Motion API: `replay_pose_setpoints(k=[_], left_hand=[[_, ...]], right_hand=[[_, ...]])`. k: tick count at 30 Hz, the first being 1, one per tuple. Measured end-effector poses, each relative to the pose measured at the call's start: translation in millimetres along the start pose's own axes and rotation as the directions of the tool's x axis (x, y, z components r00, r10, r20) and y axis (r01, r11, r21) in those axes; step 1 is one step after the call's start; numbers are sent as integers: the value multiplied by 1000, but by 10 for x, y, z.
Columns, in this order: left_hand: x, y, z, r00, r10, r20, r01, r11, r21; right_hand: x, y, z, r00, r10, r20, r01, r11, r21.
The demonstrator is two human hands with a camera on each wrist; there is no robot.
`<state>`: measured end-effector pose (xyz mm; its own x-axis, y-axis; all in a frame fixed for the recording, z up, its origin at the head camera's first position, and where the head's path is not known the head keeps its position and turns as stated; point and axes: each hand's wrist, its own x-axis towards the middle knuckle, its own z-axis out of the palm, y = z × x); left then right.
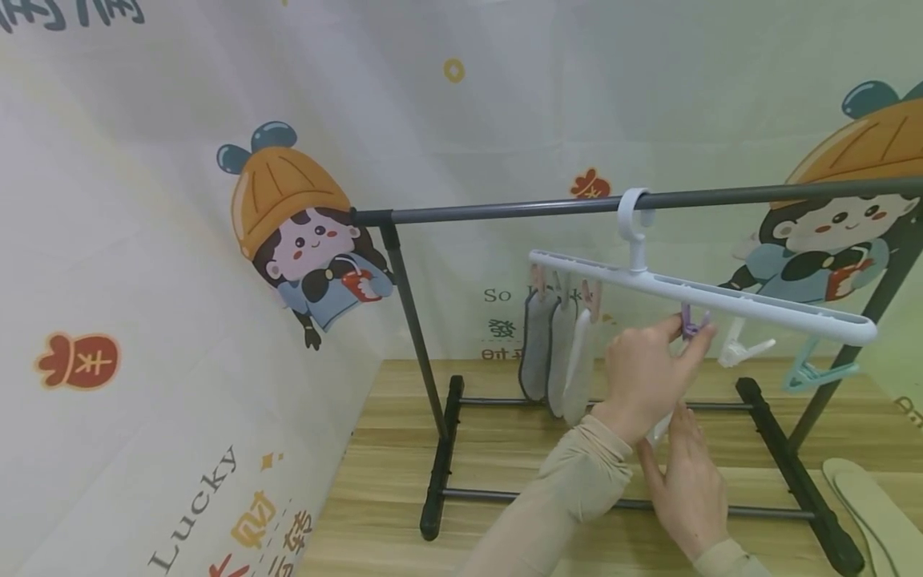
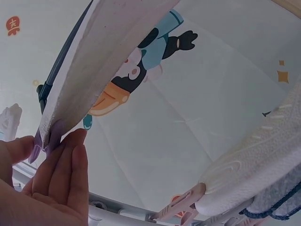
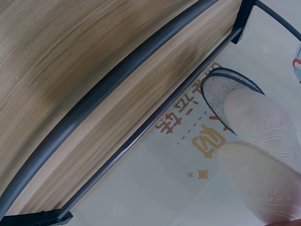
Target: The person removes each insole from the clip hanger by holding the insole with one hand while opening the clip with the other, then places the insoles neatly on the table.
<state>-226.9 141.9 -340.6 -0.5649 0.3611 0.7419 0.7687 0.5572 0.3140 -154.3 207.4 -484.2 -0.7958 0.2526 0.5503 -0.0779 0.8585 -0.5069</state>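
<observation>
My left hand [image 1: 642,377] pinches the purple clip [image 1: 692,322] under the white hanger [image 1: 721,296]. In the left wrist view, my left hand [image 2: 54,181] has thumb and fingers on either side of the purple clip [image 2: 55,134], whose jaws are at the end of a pale insole [image 2: 94,61]. Below, my right hand [image 1: 688,481] holds the insole's lower part [image 1: 659,429] between thumb and fingers. Only a fingertip of it shows at the right wrist view's lower right corner, touching the pale insole [image 3: 263,183].
Several insoles [image 1: 558,353] hang from clips at the hanger's left. A white clip [image 1: 743,346] and a teal clip [image 1: 815,373] hang at its right. The hanger hooks over the dark rack's bar [image 1: 490,211]. Pale insoles [image 1: 876,513] lie on the wooden surface [image 1: 382,497] at right.
</observation>
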Motion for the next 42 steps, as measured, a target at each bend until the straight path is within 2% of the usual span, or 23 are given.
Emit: replay_pose_setpoints(k=[13,19,26,30,38,42], left_hand=[[-9,0,-6,1000,-17,-6,17,997,79],[-23,-17,4,999,-18,-35,21,996,83],[-34,-32,-2,998,-7,-54,12,996,85],[-33,-46,-3,998,-5,-67,9,998,63],[-17,-60,-9,995,15,-97,-7,996,83],[-24,-71,-1,995,23,-100,-16,997,71]], right_hand=[[-17,15,44,1000,-11,-26,11,1000,-12],[-33,21,67,999,0,-40,0,1000,-5],[-31,16,63,999,41,-6,-41,999,3],[-43,34,78,999,36,-31,-36,999,4],[-146,99,102,997,45,-71,-45,999,-4],[-221,124,99,996,81,-44,-81,997,-13]])
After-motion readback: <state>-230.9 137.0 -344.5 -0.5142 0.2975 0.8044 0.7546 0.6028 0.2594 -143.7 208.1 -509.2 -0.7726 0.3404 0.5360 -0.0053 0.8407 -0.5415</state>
